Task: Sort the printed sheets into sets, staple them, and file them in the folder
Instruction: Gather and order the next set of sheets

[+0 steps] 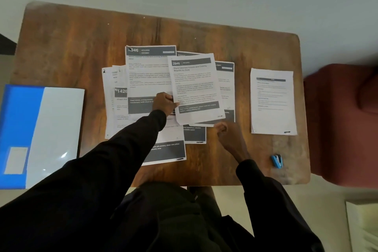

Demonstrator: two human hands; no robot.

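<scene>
Here, the left hand pinches the left edge of the top sheet, headed 2946; a matching 2946 sheet lies under and beyond the fingers, so the pinched page is best lifted clear and laid squarely on its twin. The right hand is curled at the near edge of the pile; whether it holds paper cannot be told. The folder lies well left of the fingers; the stapler and a lone sheet lie to their right; overlapping pages may drag along.

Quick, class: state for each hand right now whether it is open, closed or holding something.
Left hand: pinches the left edge of the top 2946 sheet.
Right hand: curled by the pile's near edge; whether it holds anything cannot be told.
</scene>
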